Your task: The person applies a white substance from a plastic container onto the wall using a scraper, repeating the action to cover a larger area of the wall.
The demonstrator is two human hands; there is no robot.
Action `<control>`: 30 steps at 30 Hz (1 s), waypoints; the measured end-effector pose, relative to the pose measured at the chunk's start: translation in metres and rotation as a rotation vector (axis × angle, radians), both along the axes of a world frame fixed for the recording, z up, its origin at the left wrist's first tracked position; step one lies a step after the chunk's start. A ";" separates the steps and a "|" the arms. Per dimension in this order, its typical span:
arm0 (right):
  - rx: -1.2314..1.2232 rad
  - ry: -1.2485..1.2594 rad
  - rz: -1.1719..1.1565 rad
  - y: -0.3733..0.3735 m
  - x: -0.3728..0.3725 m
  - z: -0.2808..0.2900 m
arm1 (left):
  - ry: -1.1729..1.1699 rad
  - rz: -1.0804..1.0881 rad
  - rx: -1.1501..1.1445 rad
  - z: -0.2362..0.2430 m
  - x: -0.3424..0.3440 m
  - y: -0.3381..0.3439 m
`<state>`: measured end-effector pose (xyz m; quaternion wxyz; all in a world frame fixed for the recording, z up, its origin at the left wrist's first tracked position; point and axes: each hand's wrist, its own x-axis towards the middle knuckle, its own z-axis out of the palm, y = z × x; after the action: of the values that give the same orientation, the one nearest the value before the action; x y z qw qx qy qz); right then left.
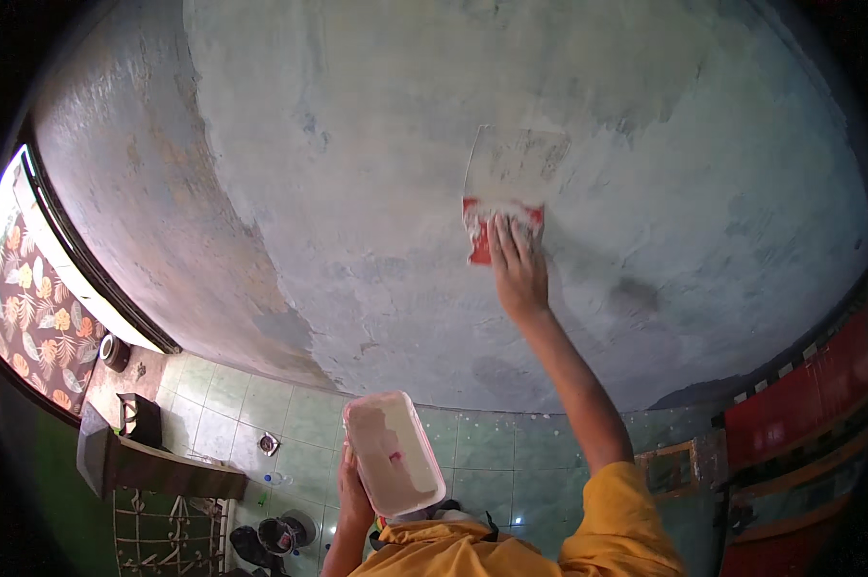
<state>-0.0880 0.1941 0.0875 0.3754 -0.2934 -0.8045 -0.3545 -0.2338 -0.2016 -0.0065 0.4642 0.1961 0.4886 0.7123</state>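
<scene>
Right hand [517, 267], arm stretched upward, presses flat with fingers spread on the red handle of a wide plaster scraper [507, 188], holding its pale, putty-smeared blade against a grey-green plastered wall [376, 144]. The scraper sits near the middle of the wall, just left of a band of fresher, lighter filler that runs toward the wall's upper right corner. Left hand [354, 492] grips the lower edge of a white rectangular plastic tub [394, 452], tilted and smeared inside with pale putty, held low near the person's chest above a yellow sleeve [615, 519]. Below, pale green floor tiles [472, 452] meet the foot of the wall. At the left edge, a leaf-patterned curtain [30, 317] hangs beside a bright window opening, with a dark wooden stand [117, 452] beneath it.
</scene>
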 end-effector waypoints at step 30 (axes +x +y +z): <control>0.073 0.163 0.033 0.012 -0.006 0.119 | -0.021 -0.100 0.026 -0.013 -0.122 0.035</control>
<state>-0.0936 0.2060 0.2063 0.4562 -0.2940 -0.7624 -0.3524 -0.3559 -0.1669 -0.0200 0.5017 0.2188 0.4639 0.6966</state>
